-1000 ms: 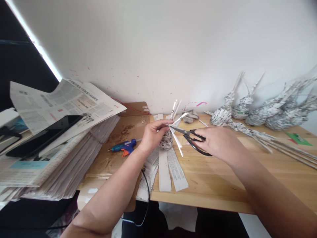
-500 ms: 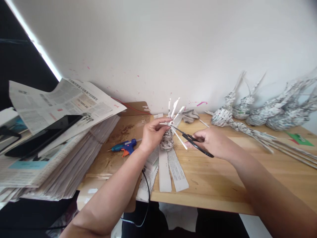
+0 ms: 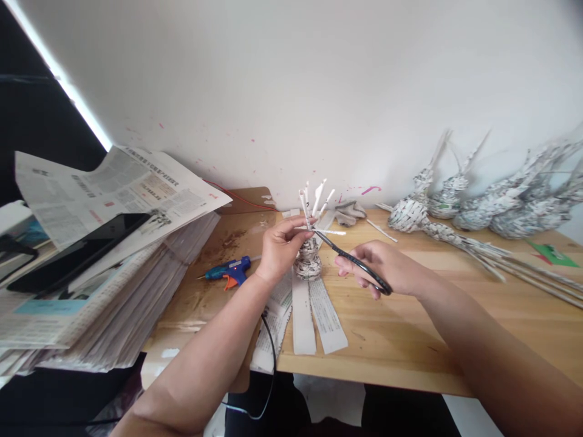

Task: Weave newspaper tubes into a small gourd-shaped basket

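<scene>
My left hand is closed around a small woven newspaper piece that stands on the wooden table. Several white paper tubes stick up from its top. My right hand grips black scissors, whose blades point left and meet one tube just above the weave beside my left thumb. Flat newspaper strips lie under the piece toward the table's front edge.
A blue glue gun lies left of my left hand, its black cord hanging off the edge. A tall newspaper stack with a dark tablet fills the left. Finished woven paper shapes and long paper rods lie at the right by the wall.
The scissors turned edge-on and closed in on a tube at the piece's top. The tubes now stand more upright, and my right hand rolled so its fingers curl under the handles.
</scene>
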The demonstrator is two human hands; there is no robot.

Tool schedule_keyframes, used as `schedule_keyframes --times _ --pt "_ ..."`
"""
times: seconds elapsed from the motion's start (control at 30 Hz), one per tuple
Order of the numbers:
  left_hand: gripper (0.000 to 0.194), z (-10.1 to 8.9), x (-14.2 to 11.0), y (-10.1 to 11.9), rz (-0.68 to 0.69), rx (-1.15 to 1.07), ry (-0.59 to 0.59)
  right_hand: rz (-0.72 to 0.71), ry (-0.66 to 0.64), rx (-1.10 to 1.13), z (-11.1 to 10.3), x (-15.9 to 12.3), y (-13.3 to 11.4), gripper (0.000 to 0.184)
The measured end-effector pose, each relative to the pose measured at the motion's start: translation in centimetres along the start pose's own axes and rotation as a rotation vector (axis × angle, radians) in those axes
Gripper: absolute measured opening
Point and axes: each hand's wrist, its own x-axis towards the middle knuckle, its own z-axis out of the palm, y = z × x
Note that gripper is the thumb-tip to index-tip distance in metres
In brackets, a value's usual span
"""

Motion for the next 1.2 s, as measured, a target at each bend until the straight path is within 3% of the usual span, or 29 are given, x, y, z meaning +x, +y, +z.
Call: schedule_keyframes --times 0.33,0.57,0.87,1.03,1.2 --pt "0.031 0.0 0.0 0.4 -0.068 -0.047 -0.014 0.012 -0.047 0.051 0.0 0.0 -0.3 0.065" --pt "0.029 -0.1 -0.2 0.7 0.015 0.116 -0.090 -0.094 0.311 -0.530 0.3 -0.3 -0.5 0.063" --pt "0.035 -0.4 -0.7 0.4 0.103 0.247 -0.167 -0.116 0.397 -0.794 0.5 -1.1 -1.0 0.055" --pt "0.033 -0.3 -0.5 0.2 0.030 0.155 -0.112 -0.131 0.421 -0.842 0.6 -0.7 -1.2 0.052" --pt "0.047 -0.3 0.0 0.4 -0.047 0.024 -0.113 -0.177 0.476 -0.830 0.6 -0.1 -0.7 0.055"
